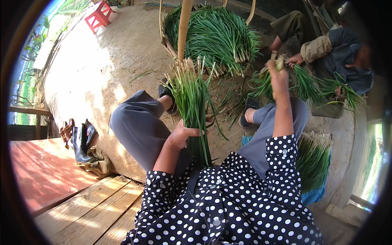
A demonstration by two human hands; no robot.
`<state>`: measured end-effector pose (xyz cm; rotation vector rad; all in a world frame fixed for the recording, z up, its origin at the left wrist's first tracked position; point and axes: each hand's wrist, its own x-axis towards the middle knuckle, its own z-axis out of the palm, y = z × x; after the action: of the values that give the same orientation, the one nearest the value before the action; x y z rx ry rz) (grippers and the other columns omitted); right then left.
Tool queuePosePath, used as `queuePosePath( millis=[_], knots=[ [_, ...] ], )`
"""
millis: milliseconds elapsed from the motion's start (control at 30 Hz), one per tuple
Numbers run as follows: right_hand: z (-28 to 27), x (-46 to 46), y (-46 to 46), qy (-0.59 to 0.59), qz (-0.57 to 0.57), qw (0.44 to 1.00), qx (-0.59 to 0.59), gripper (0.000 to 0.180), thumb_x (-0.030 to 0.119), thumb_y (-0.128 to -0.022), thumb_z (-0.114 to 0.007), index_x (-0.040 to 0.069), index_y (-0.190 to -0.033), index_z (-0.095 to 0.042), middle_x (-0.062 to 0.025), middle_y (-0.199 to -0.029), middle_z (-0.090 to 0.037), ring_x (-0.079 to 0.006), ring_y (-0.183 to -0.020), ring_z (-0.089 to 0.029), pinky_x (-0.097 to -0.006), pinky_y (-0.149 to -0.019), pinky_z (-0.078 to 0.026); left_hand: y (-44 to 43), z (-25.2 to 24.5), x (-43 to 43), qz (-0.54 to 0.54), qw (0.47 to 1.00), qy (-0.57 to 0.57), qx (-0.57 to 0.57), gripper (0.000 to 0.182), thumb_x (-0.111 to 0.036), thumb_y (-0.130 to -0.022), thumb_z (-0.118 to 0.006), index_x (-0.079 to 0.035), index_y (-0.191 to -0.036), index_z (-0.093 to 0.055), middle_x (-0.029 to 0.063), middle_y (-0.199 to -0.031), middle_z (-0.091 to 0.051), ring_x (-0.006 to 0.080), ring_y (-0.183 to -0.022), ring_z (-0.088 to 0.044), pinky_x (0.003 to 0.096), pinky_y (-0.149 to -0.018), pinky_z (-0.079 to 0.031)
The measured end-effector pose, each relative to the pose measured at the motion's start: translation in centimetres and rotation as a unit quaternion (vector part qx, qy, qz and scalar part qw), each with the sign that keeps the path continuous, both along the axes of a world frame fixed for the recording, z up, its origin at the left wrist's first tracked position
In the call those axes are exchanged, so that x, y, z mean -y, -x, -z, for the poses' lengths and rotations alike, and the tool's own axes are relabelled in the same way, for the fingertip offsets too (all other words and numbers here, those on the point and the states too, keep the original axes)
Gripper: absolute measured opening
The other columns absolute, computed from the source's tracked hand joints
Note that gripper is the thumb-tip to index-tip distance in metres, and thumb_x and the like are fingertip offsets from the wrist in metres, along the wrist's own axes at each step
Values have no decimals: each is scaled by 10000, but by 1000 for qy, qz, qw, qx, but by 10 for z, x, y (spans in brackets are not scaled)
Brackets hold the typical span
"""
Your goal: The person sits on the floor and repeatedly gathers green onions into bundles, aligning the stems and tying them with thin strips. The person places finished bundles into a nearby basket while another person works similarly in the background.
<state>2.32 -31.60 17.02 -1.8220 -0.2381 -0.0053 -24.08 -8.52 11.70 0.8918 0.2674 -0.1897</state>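
My left hand (183, 133) grips a thick bunch of garlic chives (191, 98) between my knees. The pale cut ends point up and away from me, and the leaf tips hang towards my lap. Raised over my right knee, my right hand (278, 76) is closed around some pale-green leaves (280, 62); blur hides their exact shape. Beyond my left hand, a large basket (169, 48) is heaped with chives (214, 33). By my right thigh more chives (314, 162) lie in a neat row on a blue sheet (315, 193).
At the right sits another person (346, 61), holding greens. A bamboo pole (185, 27) rises from the basket. Trimmed leaves (231, 101) litter the floor. A red plastic stool (99, 16), rubber boots (80, 144), shoes (99, 160) and a plank platform (92, 211) are on the left.
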Motion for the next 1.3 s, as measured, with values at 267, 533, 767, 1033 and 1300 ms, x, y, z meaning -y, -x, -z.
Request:
queuePosePath(
  millis=[267,533,767,1033,1300],
  knots=[
    [17,-76,68,-10,-236,928,-287,245,157,-841,-722,21,-1012,-612,-1,-730,-568,-65,-508,-491,-240,-504,-510,1,-2,5,55,997,-44,-11,716,-15,-606,-650,-3,-1299,-474,146,-1170,-611,271,-1120,-571,359,-838,-512],
    [36,-45,25,209,-16,977,24,303,245,-824,-733,12,-984,-625,-16,-670,-569,-93,-507,-515,-256,-505,-485,-1,-4,4,50,999,-6,-12,606,26,-630,-677,27,-1216,-521,155,-1120,-625,278,-1098,-585,386,-836,-532],
    [23,-68,62,-161,-227,903,-328,262,215,-831,-750,26,-925,-596,18,-596,-523,-84,-444,-450,-281,-507,-501,-5,-5,10,90,996,2,-10,834,-85,-579,-722,3,-1355,-428,175,-1197,-581,275,-1057,-597,361,-805,-543],
    [-2,-24,3,-154,50,979,-127,237,249,-835,-740,63,-863,-596,20,-659,-522,-73,-493,-467,-241,-474,-473,-2,-6,6,46,998,40,-4,903,-102,-580,-731,-3,-1407,-382,159,-1310,-514,291,-1155,-535,376,-798,-543],
    [-6,-3,4,6,-9,1000,-14,360,432,-917,-603,75,-963,-598,-44,-740,-643,-67,-551,-554,-232,-543,-480,-2,-3,10,70,997,26,10,946,-121,-569,-755,-17,-1425,-366,140,-1330,-489,303,-1159,-523,384,-813,-534]
  ],
)
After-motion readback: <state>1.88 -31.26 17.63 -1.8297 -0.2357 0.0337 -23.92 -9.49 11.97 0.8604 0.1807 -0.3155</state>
